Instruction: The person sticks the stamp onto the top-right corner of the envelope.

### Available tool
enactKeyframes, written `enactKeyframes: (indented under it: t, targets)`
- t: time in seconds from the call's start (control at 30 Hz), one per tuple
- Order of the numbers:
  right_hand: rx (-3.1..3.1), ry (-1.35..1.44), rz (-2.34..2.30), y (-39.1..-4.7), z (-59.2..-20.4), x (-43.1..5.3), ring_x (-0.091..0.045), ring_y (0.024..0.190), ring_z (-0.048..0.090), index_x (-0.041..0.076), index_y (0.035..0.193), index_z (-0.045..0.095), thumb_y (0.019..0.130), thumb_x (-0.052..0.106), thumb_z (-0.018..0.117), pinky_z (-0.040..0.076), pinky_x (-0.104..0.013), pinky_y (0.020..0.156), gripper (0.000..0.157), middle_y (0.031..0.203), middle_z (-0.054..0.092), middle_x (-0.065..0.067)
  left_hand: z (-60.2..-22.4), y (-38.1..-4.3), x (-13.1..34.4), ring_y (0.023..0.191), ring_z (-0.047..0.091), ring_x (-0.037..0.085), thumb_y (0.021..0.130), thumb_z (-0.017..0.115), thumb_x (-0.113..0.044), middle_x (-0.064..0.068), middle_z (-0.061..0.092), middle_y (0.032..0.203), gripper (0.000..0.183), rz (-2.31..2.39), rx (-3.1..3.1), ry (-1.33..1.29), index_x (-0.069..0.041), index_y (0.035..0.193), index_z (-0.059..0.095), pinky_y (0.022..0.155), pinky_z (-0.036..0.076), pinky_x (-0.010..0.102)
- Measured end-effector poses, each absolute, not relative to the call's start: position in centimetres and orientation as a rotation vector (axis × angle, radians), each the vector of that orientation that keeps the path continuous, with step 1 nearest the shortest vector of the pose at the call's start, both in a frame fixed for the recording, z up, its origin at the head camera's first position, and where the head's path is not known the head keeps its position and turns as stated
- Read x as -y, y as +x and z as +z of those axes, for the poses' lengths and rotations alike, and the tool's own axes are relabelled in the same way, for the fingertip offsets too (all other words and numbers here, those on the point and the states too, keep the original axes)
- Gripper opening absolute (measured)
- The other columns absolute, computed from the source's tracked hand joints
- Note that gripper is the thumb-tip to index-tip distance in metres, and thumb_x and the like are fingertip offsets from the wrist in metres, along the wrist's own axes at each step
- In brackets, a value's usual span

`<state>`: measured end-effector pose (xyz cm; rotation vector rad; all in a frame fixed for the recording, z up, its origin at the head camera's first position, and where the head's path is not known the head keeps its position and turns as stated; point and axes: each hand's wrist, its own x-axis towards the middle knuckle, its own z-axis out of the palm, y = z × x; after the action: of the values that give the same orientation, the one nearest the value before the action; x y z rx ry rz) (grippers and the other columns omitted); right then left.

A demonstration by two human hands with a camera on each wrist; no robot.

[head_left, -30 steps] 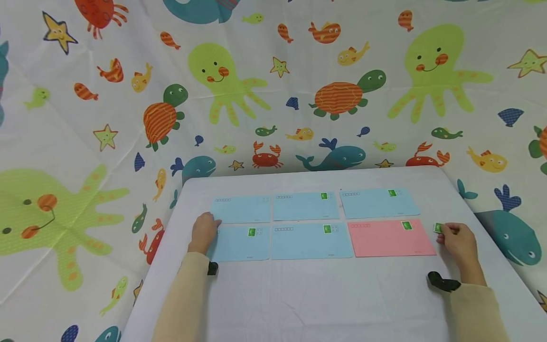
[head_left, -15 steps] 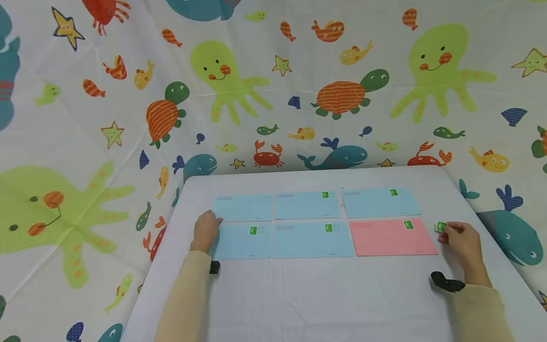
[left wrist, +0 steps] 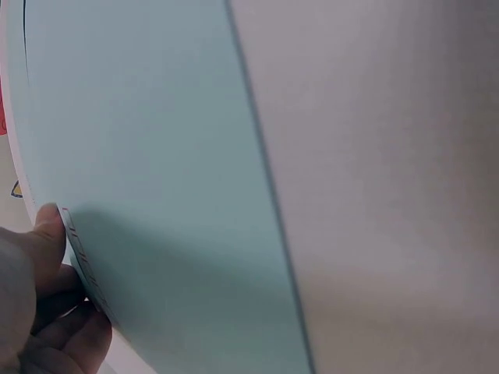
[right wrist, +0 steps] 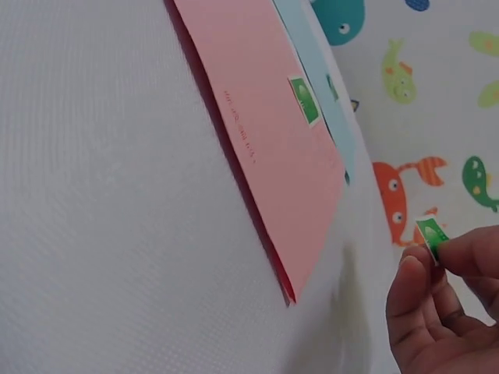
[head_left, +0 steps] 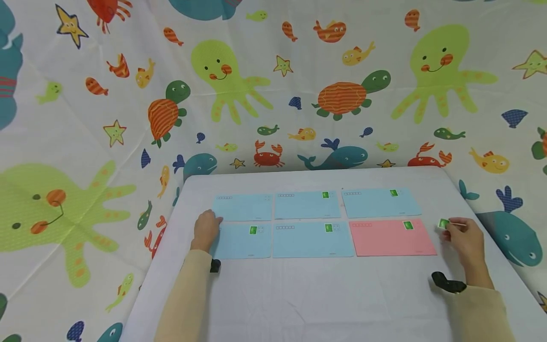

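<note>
Several envelopes lie in two rows on the white table. My left hand (head_left: 206, 230) rests at the left edge of the lower-left blue envelope (head_left: 239, 247), beside its top corner. In the left wrist view, the thumb (left wrist: 50, 226) and bent fingers lie along the edge of a blue envelope (left wrist: 164, 132) by its red printed boxes. Right of the pink envelope (head_left: 391, 240), my right hand (head_left: 466, 242) is raised over the table. It pinches a small green stamp (right wrist: 431, 234) between thumb and finger, with a white border showing.
Green stamps sit on the upper-middle envelope (head_left: 305, 206), upper-right envelope (head_left: 380, 204), lower-middle envelope (head_left: 312, 243), lower-left envelope and pink one. The upper-left envelope (head_left: 241, 209) shows only print. A sea-animal cloth (head_left: 290, 47) hangs behind the table.
My right hand has lifted slightly and shifted a little right, tilting the stamp in its fingers. My left hand stays at the envelope's edge. The head view has shifted slightly.
</note>
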<state>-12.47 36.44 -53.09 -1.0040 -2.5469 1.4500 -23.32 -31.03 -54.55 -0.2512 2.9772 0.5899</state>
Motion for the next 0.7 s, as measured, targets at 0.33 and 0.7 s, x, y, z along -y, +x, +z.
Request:
enactKeyframes:
  t: [0.33,0.7]
  targets:
    - [2.529,-0.953,1.416,-13.0,-52.3,-35.0,0.006,0.066,0.057,-0.003,0.143,0.037,0.106,0.026,0.042,0.054,-0.012,0.062,0.047,0.109,0.054,-0.01,-54.7,-23.5,31.1,0.119,0.061,0.047,0.103,0.056,-0.018,0.034,0.06,0.126,0.043,0.584,-2.985,-0.241,0.017,0.128,0.054,0.1,0.052,0.054]
    - [2.534,-0.868,1.381,-13.8,-51.5,-33.4,0.011,0.07,0.054,-0.005,0.144,0.037,0.107,0.023,0.042,0.053,-0.009,0.065,0.046,0.113,0.054,-0.01,-55.0,-23.6,31.1,0.108,0.067,0.044,0.101,0.059,-0.016,0.032,0.066,0.113,0.039,0.588,-3.014,-0.231,0.017,0.122,0.058,0.093,0.055,0.052]
